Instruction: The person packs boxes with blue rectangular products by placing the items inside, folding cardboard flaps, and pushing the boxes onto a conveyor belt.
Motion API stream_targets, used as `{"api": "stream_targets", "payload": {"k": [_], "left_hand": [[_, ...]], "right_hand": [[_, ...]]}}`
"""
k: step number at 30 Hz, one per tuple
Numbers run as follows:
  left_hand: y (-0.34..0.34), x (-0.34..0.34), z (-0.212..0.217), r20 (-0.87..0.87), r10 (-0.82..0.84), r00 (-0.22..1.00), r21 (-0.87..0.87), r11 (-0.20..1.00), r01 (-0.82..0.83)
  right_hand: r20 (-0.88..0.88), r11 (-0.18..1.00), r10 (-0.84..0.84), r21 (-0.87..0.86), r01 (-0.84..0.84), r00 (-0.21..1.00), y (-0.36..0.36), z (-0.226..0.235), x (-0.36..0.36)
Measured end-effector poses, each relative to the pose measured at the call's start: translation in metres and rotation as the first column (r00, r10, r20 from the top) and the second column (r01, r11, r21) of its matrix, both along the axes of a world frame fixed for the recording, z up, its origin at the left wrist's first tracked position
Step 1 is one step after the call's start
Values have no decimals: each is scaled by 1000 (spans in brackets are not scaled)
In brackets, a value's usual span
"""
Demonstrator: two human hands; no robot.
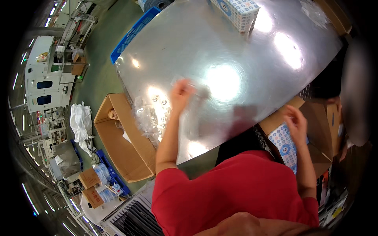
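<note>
My left hand [182,93] is over the shiny metal table [169,51], with its fingers curled together. A faint clear shape shows at its fingertips, too blurred to name. Clear plastic bags [151,116] lie in a loose pile near this forearm, at the table's left edge. To the right, my right hand [297,125] hovers above an open cardboard carton [317,129], fingers bent and apart, with nothing visible in them. Just below that hand, a white box with a blue pattern [282,143] sits in the carton, partly hidden by the forearm.
Another blue-patterned white box [240,13] stands at the table's far edge. A large open cardboard box [126,147] is left of the table, beside a white sack [81,124]. A blue plastic crate [134,33] borders the far left. Another person's hand [336,103] shows at the right.
</note>
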State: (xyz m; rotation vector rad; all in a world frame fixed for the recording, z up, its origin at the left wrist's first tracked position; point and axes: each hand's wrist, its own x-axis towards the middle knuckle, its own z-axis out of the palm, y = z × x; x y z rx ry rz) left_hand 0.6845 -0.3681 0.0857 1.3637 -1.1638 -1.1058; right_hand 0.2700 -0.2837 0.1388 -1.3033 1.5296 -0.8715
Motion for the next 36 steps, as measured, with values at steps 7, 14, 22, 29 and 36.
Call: {"api": "stream_targets", "payload": {"k": [7, 14, 22, 29, 36], "left_hand": [[76, -140, 47, -95, -540, 836, 110, 829, 548], [63, 60, 15, 960, 20, 279, 67, 952, -299], [53, 64, -22, 705, 199, 681, -10, 962, -271], [-42, 102, -84, 157, 334, 929, 157, 920, -358], [-48, -47, -41, -47, -46, 998, 209, 976, 55]], "right_hand": [[463, 945, 200, 143, -295, 864, -13, -6, 66], [342, 942, -325, 200, 270, 882, 26, -1, -10], [315, 963, -270, 113, 247, 910, 76, -36, -68], [285, 879, -468, 249, 407, 836, 94, -48, -85], [-432, 807, -413, 235, 543, 801, 150, -179, -194]]}}
